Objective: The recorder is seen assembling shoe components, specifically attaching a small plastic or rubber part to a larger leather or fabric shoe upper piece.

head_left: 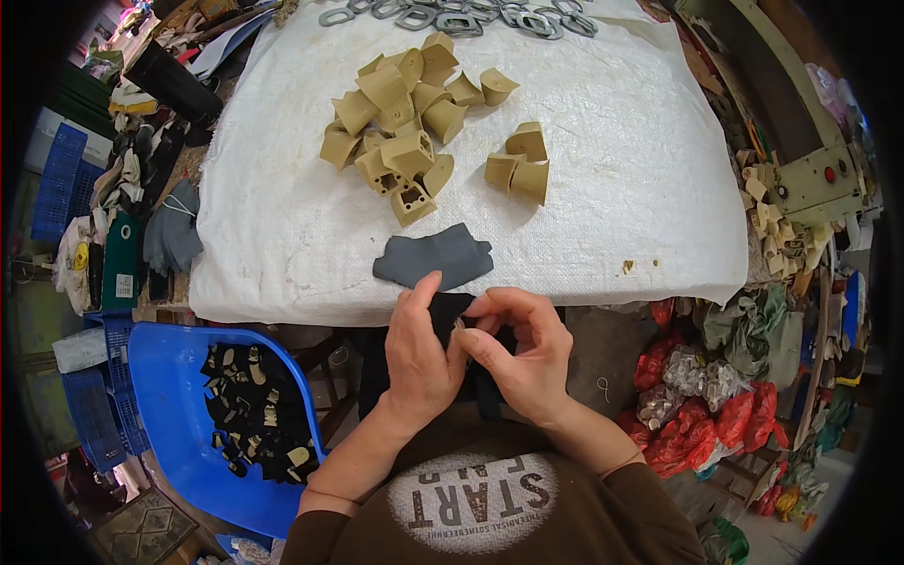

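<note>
At the near edge of the table, my left hand (419, 358) and my right hand (524, 356) pinch a small piece of black material (449, 314) between them. Its lower part is hidden behind my fingers. Just beyond my left fingertips a dark grey cut piece of sheet material (435, 258) lies flat. Farther off sits a heap of tan shoe heels (400, 118), some with their hollow ends showing. Several more tan heels (521, 168) stand together to the right of the heap.
A white woven sheet (603, 169) covers the table, with grey ring-shaped pieces (457, 23) at its far edge. A blue basin (151, 395) at lower left holds many black-and-tan pieces (259, 405). Red plastic bags (678, 428) lie at right, below a pale green machine (817, 184).
</note>
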Tool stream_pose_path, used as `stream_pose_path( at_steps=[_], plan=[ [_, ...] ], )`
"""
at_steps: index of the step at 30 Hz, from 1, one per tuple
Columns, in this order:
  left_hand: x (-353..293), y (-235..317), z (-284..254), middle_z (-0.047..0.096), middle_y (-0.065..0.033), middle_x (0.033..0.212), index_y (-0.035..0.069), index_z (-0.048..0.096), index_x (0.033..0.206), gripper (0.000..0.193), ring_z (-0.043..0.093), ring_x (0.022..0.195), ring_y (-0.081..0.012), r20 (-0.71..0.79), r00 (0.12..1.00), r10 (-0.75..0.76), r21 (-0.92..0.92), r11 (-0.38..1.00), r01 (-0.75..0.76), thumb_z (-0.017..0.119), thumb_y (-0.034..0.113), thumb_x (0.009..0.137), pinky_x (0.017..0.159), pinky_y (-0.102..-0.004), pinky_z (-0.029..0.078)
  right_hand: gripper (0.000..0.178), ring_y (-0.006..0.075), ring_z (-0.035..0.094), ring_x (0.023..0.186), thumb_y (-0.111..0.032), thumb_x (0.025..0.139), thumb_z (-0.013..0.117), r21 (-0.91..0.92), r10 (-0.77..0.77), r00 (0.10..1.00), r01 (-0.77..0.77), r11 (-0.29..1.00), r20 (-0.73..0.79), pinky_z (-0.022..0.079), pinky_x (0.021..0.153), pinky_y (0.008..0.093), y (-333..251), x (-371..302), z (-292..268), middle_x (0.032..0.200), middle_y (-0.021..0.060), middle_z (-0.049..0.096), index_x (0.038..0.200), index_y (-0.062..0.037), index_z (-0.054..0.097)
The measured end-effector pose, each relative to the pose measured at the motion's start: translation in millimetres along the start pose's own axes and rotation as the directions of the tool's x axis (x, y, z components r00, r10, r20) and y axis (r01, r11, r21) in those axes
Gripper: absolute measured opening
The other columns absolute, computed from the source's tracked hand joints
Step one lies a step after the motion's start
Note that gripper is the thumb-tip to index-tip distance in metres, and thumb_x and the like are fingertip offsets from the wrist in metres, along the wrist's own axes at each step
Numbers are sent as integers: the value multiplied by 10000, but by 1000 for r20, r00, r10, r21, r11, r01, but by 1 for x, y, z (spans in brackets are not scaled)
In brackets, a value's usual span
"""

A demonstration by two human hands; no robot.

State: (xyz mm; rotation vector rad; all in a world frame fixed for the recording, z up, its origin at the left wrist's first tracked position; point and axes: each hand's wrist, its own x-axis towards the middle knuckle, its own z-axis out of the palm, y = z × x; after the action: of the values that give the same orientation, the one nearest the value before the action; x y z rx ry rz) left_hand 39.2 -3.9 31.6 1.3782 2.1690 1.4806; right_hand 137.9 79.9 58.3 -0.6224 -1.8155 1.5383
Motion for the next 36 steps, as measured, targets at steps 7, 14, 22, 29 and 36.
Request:
stream_pose_path(
  at_steps=[7,14,22,29,36],
  plan=[
    [3,-9,2,522,-232,1064,-73,407,1210,477,540,893,-410,-29,996,86,169,982,-79,599,63,795,785,-440,449,354,58,534,696,17,786,678,325,137,984,-95,941,-110,445,599,184,0,-6,8,847,44,607,1084,-11,489],
    [7,-1,-3,525,-210,1056,-54,417,1210,494,543,904,-374,-58,995,86,81,993,-81,624,58,775,778,-418,449,440,78,550,743,19,793,677,365,225,973,-189,912,-59,469,661,209,4,-2,3,888,74,610,1173,-5,456],
    [5,-9,5,533,-186,1008,-33,427,1198,562,545,861,-349,-77,959,274,303,923,-239,701,135,737,732,-416,447,380,82,561,728,38,784,675,492,333,942,-276,826,-31,472,652,210,2,1,6,851,70,604,1096,12,460],
    [10,2,0,556,-186,978,-14,412,1212,474,567,821,-338,34,999,3,30,1000,-4,610,122,803,717,-396,455,292,111,533,660,79,779,643,251,58,982,-12,968,-177,450,617,218,-8,-5,-1,834,80,583,1002,-2,471],
    [14,10,-24,574,-139,971,-14,356,1279,445,568,846,-176,537,837,-102,-453,802,389,455,157,880,768,-300,437,144,170,508,934,-96,885,529,71,-110,991,105,992,77,404,833,288,10,31,-31,1052,101,563,971,-7,601]
  ],
)
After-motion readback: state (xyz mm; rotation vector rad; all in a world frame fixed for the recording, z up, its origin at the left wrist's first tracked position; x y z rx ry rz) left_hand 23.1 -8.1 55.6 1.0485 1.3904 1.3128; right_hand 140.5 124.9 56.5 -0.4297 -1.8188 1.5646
